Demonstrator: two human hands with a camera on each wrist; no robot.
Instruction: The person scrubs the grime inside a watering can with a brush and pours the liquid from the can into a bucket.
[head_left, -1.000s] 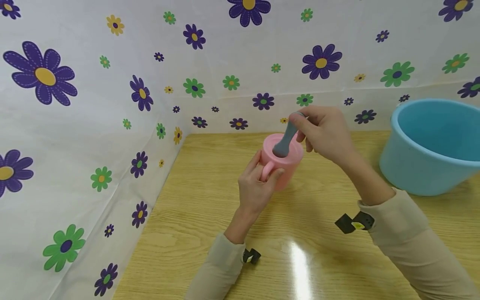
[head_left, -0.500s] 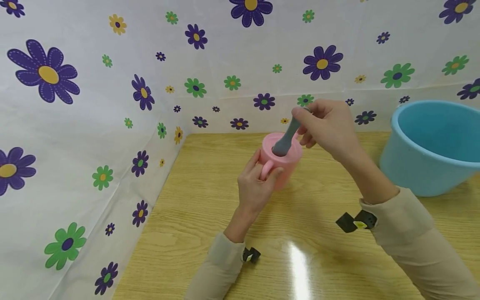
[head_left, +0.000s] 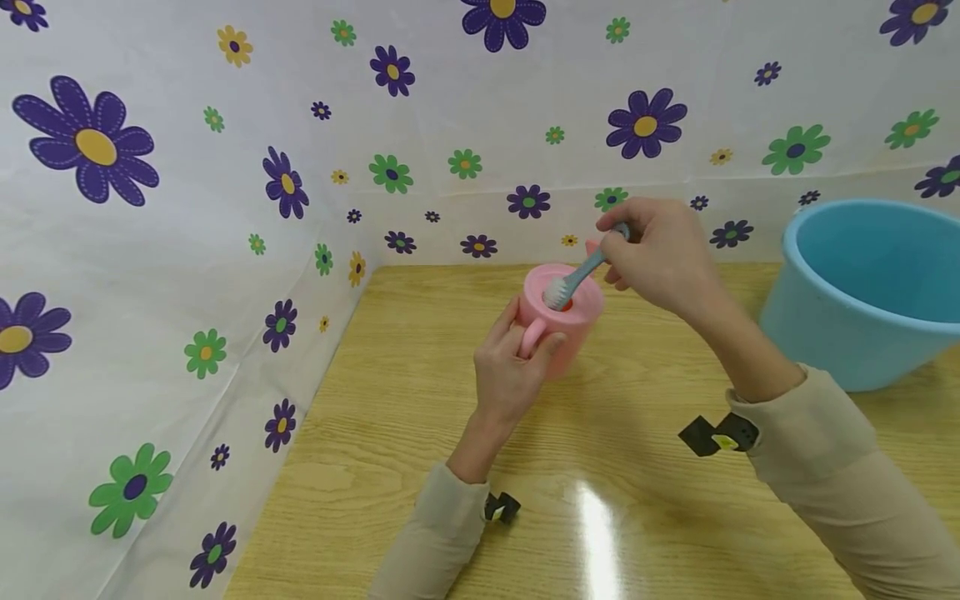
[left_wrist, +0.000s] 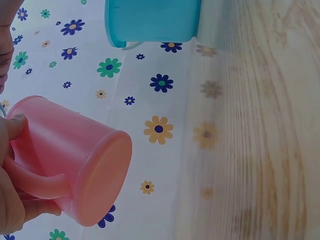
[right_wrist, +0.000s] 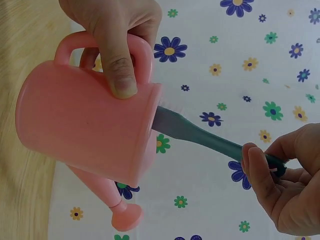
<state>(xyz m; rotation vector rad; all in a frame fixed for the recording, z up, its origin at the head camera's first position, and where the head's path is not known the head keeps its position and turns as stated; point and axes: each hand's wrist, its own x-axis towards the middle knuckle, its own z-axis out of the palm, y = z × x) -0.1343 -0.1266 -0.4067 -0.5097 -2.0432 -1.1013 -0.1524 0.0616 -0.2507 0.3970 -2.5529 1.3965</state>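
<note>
A small pink watering can [head_left: 572, 343] is held up off the table, tilted, its open top toward the head camera. My left hand [head_left: 510, 371] grips it by the looped handle [right_wrist: 142, 57], thumb against the can's side. Its spout [right_wrist: 97, 185] shows on the far side in the right wrist view. My right hand [head_left: 660, 258] pinches the end of a grey-blue brush [head_left: 588, 267] between thumb and fingers. The brush's white bristles [head_left: 555, 293] lie at the round opening in the can's top. Whether they touch the rim, I cannot tell.
A large light-blue bucket [head_left: 847, 333] stands on the wood-grain table [head_left: 390, 467] at the right. A white flowered sheet [head_left: 247, 275] hangs along the back and left. Black devices are strapped at both cuffs.
The brush has rolled over: its smooth back faced the head camera before, and now the white bristles show. The right hand shifted slightly up and right, while the left hand stayed nearly still.
</note>
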